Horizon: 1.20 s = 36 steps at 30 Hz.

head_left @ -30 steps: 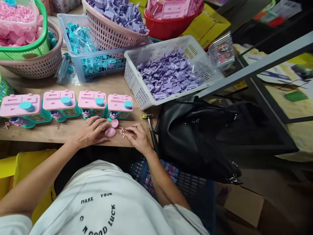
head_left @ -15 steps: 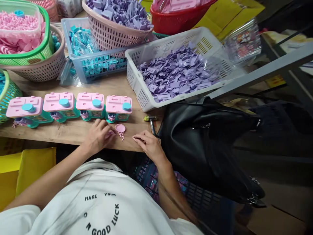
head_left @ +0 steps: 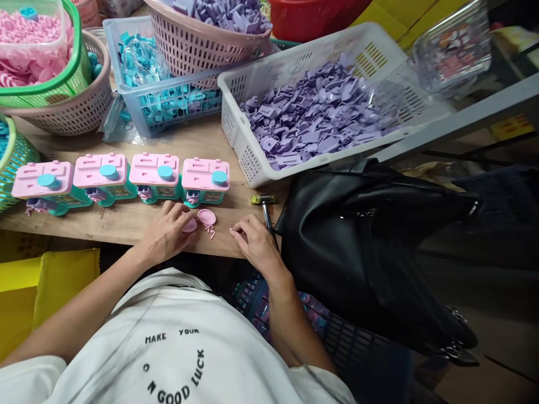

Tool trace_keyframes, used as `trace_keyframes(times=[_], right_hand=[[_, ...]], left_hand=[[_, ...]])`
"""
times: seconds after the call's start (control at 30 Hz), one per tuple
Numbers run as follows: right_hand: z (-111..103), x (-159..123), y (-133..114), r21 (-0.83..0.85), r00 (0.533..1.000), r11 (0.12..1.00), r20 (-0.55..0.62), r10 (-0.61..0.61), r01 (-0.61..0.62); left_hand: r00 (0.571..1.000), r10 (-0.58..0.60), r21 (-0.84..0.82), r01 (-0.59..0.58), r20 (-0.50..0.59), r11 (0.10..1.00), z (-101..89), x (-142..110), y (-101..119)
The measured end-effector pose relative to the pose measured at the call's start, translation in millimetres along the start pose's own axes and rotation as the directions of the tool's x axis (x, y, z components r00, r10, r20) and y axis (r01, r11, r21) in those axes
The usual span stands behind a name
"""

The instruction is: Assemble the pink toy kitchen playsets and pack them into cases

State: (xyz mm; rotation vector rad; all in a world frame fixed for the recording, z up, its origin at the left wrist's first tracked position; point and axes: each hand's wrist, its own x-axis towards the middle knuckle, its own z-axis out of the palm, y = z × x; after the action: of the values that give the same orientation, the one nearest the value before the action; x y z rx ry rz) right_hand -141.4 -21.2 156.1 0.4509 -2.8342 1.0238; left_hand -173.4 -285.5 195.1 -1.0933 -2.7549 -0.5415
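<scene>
My left hand is closed at the table's front edge, its fingers on a pink oval plastic piece. Just right of it a second pink oval piece lies on the wood, with a few tiny pink hooked parts below. My right hand is pinched, and a tiny pink bit seems to show at its fingertips; its shape is unclear. Behind my left hand stands a row of several pink-and-teal toy boxes with blue round knobs. A small hammer with a yellow tip lies beyond my right hand.
A white basket of purple parts stands behind the hammer. Left of it are a blue basket of teal parts and a pink basket. A green basket holds pink parts. A black bag hangs over the table's right side.
My left hand has shifted slightly, leaving more of the pink oval piece in sight. My right hand's fingers have lifted a little and curled. The view has tilted slightly.
</scene>
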Motion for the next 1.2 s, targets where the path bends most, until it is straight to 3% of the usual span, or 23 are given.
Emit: trace_keyframes(times=[0.13,0.23,0.3,0.4,0.53,0.6,0.67,0.73,0.8,0.9,1.07,1.2], right_hand=[[3,3,2,-0.033,0.999,0.999,0.018,0.039,-0.039],[2,3,4,-0.045,1.000,0.999,0.007,-0.002,0.003],[-1,2,4,-0.005,0.998,1.000,-0.062,-0.017,0.017],[-3,2,0,0.134,0.974,0.990,-0.217,0.063,-0.034],[3,5,-3,0.273,0.941,0.958,-0.296,0.164,-0.081],[6,6,-2,0.244,0.946,0.967,-0.287,0.149,-0.079],[9,7,-3,0.204,0.943,0.976,-0.304,0.138,-0.077],[11,8,-8,0.278,0.910,0.955,-0.360,0.204,-0.104],[14,10,-21,0.465,0.860,0.879,-0.401,0.317,-0.108],[21,15,-45,0.658,0.831,0.752,-0.400,0.388,-0.034],[30,18,-66,0.697,0.868,0.717,-0.347,0.355,-0.014],[32,17,-66,0.610,0.860,0.792,-0.400,0.318,-0.009]], left_hand=[[0.963,0.137,0.019,-0.145,0.231,0.989,7.2,31,14],[0.907,0.134,0.055,-0.169,0.398,0.984,11.2,52,17],[0.894,0.124,0.075,-0.172,0.431,0.982,10.1,59,16],[0.922,0.094,0.074,-0.130,0.375,0.989,7.6,58,13],[0.986,-0.082,0.019,0.080,0.144,0.997,11.7,47,14],[0.980,-0.200,-0.104,0.198,0.000,0.975,16.3,41,18],[0.941,-0.328,-0.281,0.293,-0.087,0.914,20.8,36,22],[0.891,-0.447,-0.454,0.366,-0.082,0.812,24.2,32,27],[0.854,-0.519,-0.598,0.411,-0.010,0.688,25.6,32,32],[0.835,-0.549,-0.700,0.417,0.043,0.580,23.8,34,41],[0.865,-0.496,-0.671,0.323,-0.076,0.667,18.0,38,50],[0.865,-0.490,-0.640,0.318,-0.107,0.700,19.5,37,50]])
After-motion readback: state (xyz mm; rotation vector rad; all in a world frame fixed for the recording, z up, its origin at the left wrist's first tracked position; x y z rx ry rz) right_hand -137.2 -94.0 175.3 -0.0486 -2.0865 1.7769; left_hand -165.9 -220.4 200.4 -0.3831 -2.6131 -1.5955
